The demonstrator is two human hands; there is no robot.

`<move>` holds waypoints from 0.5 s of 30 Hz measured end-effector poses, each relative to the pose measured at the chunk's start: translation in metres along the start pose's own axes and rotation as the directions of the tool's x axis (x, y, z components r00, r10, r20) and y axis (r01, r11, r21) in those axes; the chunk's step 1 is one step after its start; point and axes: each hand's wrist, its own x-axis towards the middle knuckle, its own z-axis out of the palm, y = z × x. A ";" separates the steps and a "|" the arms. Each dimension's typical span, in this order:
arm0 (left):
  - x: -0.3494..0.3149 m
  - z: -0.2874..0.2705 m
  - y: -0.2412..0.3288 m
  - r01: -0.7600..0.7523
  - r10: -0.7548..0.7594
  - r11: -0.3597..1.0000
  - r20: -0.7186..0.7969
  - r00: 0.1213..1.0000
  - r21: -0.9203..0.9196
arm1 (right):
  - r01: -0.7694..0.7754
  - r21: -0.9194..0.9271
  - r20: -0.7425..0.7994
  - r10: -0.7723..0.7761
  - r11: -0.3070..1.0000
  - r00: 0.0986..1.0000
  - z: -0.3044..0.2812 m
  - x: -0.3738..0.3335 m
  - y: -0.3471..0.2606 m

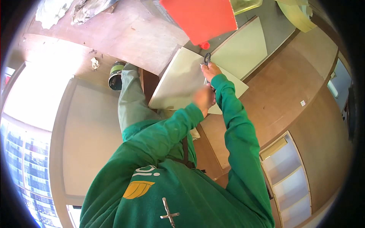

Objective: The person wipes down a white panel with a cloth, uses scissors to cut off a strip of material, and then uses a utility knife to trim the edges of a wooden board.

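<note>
My right hand (210,70) is stretched out over a pale green panel (178,81) and grips a dark tool with a ring-shaped handle (207,58). The ring sticks up above my fingers. A thin part of the tool runs down toward my left hand (204,98). That hand is blurred and looks curled, resting at the panel's near edge just below my right hand. Whether it holds anything is unclear. Both arms are in green sleeves.
A second pale panel (243,49) lies beyond the first. A red board (201,17) and a small red cap (204,45) sit above. A dark can (115,75) stands at left by my leg. Shelving (289,178) is at lower right, and a bright window (26,102) at left.
</note>
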 end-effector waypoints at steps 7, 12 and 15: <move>0.006 -0.005 0.013 -0.033 0.042 0.999 -0.258 0.965 0.043 | 0.015 -0.014 -0.035 -0.016 1.000 0.999 -0.015 -0.010 -0.006; -0.011 0.001 -0.016 -0.038 0.055 0.991 -0.136 0.989 0.125 | 0.040 0.056 0.018 -0.041 0.998 0.999 -0.012 -0.034 -0.008; -0.011 0.006 -0.015 -0.047 0.062 0.992 -0.128 0.990 0.117 | 0.043 0.157 -0.024 -0.040 0.987 0.999 -0.009 -0.041 -0.004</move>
